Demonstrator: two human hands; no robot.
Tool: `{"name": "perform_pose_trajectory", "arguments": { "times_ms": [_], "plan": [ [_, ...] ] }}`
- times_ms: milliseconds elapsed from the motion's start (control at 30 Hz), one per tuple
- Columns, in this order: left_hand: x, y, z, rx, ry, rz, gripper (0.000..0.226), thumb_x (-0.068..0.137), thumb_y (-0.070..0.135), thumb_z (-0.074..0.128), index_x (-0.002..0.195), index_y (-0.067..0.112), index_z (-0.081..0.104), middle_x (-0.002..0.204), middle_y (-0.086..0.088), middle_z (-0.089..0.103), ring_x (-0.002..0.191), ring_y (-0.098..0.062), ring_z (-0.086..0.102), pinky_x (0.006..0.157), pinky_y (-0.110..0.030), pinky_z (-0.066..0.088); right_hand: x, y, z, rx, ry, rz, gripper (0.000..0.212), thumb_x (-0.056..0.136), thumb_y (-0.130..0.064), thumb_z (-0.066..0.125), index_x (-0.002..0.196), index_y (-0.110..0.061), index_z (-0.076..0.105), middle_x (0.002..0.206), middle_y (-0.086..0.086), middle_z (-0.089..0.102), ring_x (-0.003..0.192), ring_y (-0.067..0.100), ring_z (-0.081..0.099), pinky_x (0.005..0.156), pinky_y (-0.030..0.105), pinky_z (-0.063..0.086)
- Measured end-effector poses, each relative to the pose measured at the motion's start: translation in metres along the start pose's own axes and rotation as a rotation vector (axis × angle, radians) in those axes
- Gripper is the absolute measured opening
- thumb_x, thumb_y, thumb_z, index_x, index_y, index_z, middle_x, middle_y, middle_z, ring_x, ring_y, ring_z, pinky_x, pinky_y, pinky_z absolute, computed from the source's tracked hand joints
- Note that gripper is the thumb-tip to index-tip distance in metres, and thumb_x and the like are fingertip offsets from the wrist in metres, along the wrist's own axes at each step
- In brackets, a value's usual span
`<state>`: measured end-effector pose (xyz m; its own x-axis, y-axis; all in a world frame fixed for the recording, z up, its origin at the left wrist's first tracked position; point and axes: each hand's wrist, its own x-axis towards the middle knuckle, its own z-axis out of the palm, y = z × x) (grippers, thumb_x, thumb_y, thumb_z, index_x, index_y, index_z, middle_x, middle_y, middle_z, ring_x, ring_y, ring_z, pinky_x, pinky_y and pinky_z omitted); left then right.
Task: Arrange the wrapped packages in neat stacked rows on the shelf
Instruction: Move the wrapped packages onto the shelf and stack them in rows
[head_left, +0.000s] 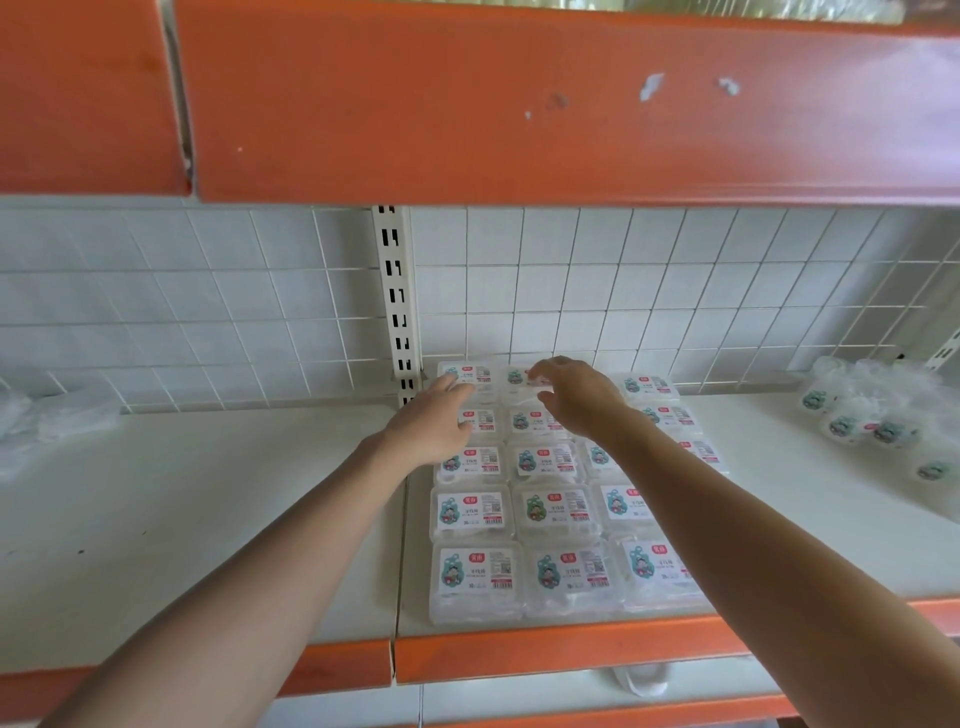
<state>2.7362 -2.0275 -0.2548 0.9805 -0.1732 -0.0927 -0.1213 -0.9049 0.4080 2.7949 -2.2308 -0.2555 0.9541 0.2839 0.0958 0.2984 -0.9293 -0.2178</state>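
Clear wrapped packages (474, 582) with white labels lie in three neat rows on the white shelf (208, 509), running from the front edge to the back grid. My left hand (434, 421) reaches over the left row, fingers straight and touching the back-left package (467, 375). My right hand (574, 395) hovers over the middle row's back package (517, 382), fingers loosely spread and bent, holding nothing that I can see. Both forearms cover parts of the rows.
A loose pile of wrapped packages (878, 421) lies at the shelf's back right. Crumpled clear plastic (31, 421) sits at the far left. An orange upper shelf (519, 104) hangs overhead. A white slotted upright (397, 296) and wire grid back the shelf.
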Motion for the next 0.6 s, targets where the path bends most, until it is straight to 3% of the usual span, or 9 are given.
{"name": "perform_pose_trajectory", "arguments": {
  "times_ms": [333, 600],
  "plan": [
    [0.0005, 0.0013, 0.0009, 0.002, 0.008, -0.005, 0.059, 0.099, 0.020, 0.046, 0.153, 0.020, 0.021, 0.162, 0.001, 0.006, 0.148, -0.023, 0.015, 0.117, -0.042, 0.025, 0.0002, -0.0017, 0.0004, -0.052, -0.008, 0.005, 0.036, 0.098, -0.021, 0.050, 0.134, -0.021, 0.050, 0.137, 0.002, 0.053, 0.119, 0.023, 0.052, 0.095, 0.041, 0.048],
    [-0.0006, 0.0004, 0.0025, 0.027, 0.096, -0.037, 0.063, 0.097, 0.044, 0.045, 0.152, 0.022, 0.023, 0.157, -0.002, 0.022, 0.142, -0.024, 0.027, 0.111, -0.044, 0.034, -0.0060, -0.0066, -0.0046, -0.072, -0.011, -0.087, 0.046, 0.098, -0.038, 0.047, 0.141, -0.023, 0.041, 0.145, 0.000, 0.046, 0.132, 0.022, 0.042, 0.106, 0.045, 0.040]
  ]
}}
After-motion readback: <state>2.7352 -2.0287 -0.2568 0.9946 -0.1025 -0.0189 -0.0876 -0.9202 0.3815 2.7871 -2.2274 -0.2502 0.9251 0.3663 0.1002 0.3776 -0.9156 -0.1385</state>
